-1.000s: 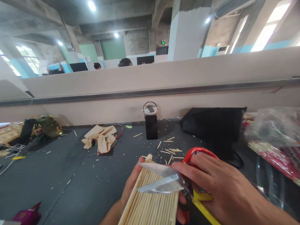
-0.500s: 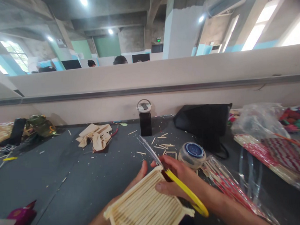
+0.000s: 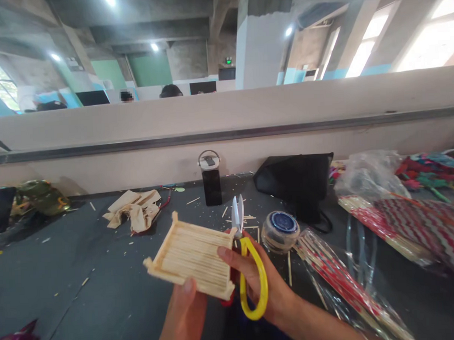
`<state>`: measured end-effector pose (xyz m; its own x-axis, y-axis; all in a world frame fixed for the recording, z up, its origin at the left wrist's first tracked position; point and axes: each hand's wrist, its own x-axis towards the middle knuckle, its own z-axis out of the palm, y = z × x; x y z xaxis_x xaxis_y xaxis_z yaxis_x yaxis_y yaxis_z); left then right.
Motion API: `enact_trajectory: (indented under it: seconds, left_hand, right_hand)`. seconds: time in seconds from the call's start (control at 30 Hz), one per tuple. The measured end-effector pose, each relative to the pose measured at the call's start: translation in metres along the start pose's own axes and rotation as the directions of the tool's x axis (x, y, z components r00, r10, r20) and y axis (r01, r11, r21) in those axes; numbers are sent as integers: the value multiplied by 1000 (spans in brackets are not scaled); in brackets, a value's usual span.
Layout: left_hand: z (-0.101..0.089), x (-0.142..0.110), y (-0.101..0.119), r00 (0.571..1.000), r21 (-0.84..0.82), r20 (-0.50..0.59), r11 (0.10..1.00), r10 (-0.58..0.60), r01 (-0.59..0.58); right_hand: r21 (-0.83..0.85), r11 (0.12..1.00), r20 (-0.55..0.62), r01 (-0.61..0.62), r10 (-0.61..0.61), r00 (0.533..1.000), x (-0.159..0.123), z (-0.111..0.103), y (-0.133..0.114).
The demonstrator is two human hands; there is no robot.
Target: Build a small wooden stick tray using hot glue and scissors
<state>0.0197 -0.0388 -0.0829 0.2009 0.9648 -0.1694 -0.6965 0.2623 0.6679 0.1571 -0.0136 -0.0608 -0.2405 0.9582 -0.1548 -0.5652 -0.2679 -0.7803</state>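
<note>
Tabletop (image 3: 83,251) | left hand (image 3: 185,312) low, fingers (image 3: 188,288) pinching stick tray (image 3: 189,252) | right fingers (image 3: 234,259) clasping tray, scissors (image 3: 244,246)

Site reads as a shared craft workshop: dark worktable (image 3: 97,306) with short stick pieces (image 3: 250,217) just beyond the grip of the right hand (image 3: 251,275), bagged sticks (image 3: 342,281) to its right; farther beyond, pale partition (image 3: 164,117), people's heads (image 3: 171,90), dark screens (image 3: 92,98), bare concrete beams (image 3: 149,33).

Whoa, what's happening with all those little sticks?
A person is holding a small panel of pale sticks in both hands. The left hand has its near edge, and the right hand has its right side while also holding yellow-handled scissors, blades pointing away. Loose stick pieces lie on the dark table beyond.
</note>
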Motion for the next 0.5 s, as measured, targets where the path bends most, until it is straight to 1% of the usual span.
enact_trajectory:
  seconds: [0.03, 0.07, 0.13, 0.17, 0.2, 0.23, 0.27, 0.3, 0.33, 0.37, 0.4, 0.43, 0.47, 0.5]
  left_hand:
    - [7, -1, 2, 991, -29, -128, 998, 44, -48]
    - [13, -1, 6, 971, -26, -235, 999, 33, -40]
    - [20, -2, 17, 942, -25, -335, 999, 11, -20]
    - [21, -3, 24, 932, -24, -363, 1000, 4, -13]
    - [21, -4, 31, 924, -25, -381, 1000, -8, -2]
    - [21, -5, 38, 919, -27, -393, 999, -30, 21]
    - [20, -7, 45, 918, -28, -393, 999, -50, 43]
    - [19, -9, 52, 922, -27, -380, 998, -68, 63]
    - [18, -11, 58, 929, -24, -360, 996, -85, 82]
    - [18, -13, 62, 936, -20, -337, 995, -100, 99]
    - [18, -14, 66, 940, -16, -321, 993, -115, 116]
    - [18, -14, 69, 941, -13, -311, 991, -132, 135]
    - [18, -14, 71, 939, -14, -310, 988, -153, 156]
    - [19, -14, 72, 936, -15, -308, 985, -170, 174]
  right_hand:
    - [-30, 999, 26, -28, 29, 999, -2, 2, 5]
    - [-67, 996, 48, -54, 57, 997, -4, 2, 8]
    - [-161, 984, 59, -77, 87, 994, -8, -2, 10]
    - [-225, 972, 53, -63, 77, 996, -9, -6, 8]
    - [-310, 951, 50, -20, 37, 998, -10, -12, 3]
    - [-418, 908, 58, 42, -20, 998, -11, -18, -4]
    - [-544, 830, 83, 124, -94, 992, -11, -26, -12]
    - [-676, 703, 148, 223, -168, 975, -11, -33, -22]
    - [-779, 549, 228, 303, -203, 952, -11, -40, -33]
    - [-838, 391, 316, 381, -221, 923, -11, -46, -44]
    - [-867, 247, 387, 433, -215, 897, -11, -51, -54]
    - [-871, 125, 448, 475, -194, 873, -11, -54, -63]
    - [-859, 30, 500, 511, -165, 850, -11, -55, -71]
    - [-841, -43, 539, 539, -130, 832, -11, -55, -78]
